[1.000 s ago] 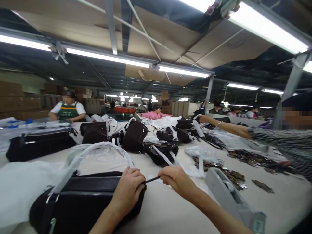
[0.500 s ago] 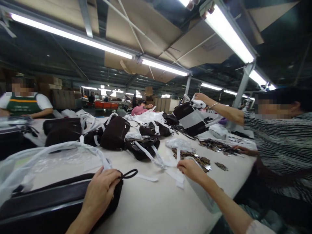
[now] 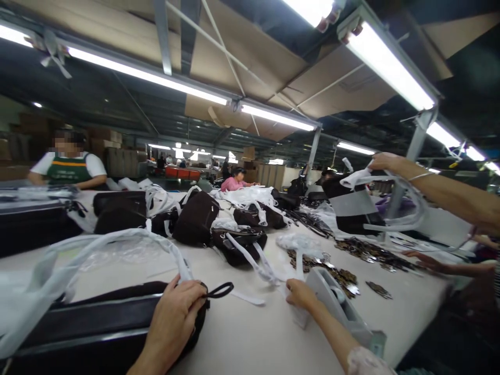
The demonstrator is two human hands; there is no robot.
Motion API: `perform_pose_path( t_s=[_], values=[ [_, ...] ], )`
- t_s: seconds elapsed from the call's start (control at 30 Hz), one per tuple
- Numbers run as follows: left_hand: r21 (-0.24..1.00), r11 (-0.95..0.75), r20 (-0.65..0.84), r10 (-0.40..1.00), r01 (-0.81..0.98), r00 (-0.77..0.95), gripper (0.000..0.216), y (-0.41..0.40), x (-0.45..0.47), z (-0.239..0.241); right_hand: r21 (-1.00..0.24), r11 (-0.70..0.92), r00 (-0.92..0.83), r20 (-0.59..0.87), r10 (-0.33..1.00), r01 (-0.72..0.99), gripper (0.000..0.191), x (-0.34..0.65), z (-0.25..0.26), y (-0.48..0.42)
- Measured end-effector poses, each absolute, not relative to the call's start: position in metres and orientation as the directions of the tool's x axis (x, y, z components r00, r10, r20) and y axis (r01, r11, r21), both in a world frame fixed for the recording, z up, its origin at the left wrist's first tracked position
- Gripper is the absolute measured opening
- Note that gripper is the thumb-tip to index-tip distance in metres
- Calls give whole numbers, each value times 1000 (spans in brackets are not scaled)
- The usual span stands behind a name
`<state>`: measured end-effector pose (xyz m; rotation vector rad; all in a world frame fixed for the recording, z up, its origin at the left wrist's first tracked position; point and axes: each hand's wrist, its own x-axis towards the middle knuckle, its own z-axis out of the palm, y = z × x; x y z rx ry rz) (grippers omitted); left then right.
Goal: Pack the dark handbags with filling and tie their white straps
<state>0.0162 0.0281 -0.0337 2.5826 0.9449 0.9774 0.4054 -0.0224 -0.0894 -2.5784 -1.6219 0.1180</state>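
A dark handbag [image 3: 89, 317] lies at the front left. Its arched handle [image 3: 117, 237] is wrapped in whitish material. My left hand [image 3: 175, 312] is closed over the bag's right end, beside a small black loop [image 3: 221, 290]. Farther right, my right hand [image 3: 300, 296] pinches a thin, whitish, crumpled piece [image 3: 300, 316]; the fingertips are partly hidden. Close beside that hand stands a grey tape dispenser [image 3: 332, 297], partly behind the forearm.
Several dark bags [image 3: 197, 219] with wrapped straps lie across the table [image 3: 250, 344]. Brown metallic-looking pieces [image 3: 346, 276] are heaped at right. A co-worker's hand [image 3: 385, 161] holds up a dark bag [image 3: 347, 203]. Other people work farther back.
The view has shifted, moving the scene rightward. The grey dispenser shows more clearly beside my right hand. The co-worker's raised bag is farther right. My left hand stays on the handbag.
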Motion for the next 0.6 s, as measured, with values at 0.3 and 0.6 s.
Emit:
perform_pose_path(
  t_s=[0.3,0.6],
  values=[
    [445,-748,506,663,492,551,22,13,17,-23,-382,17,63,197,978,924,38,354,-44,-36],
    [468,-719,496,694,513,522,21,10,19,-24,-388,312,-67,530,846,867,23,282,-21,-47]
  ],
)
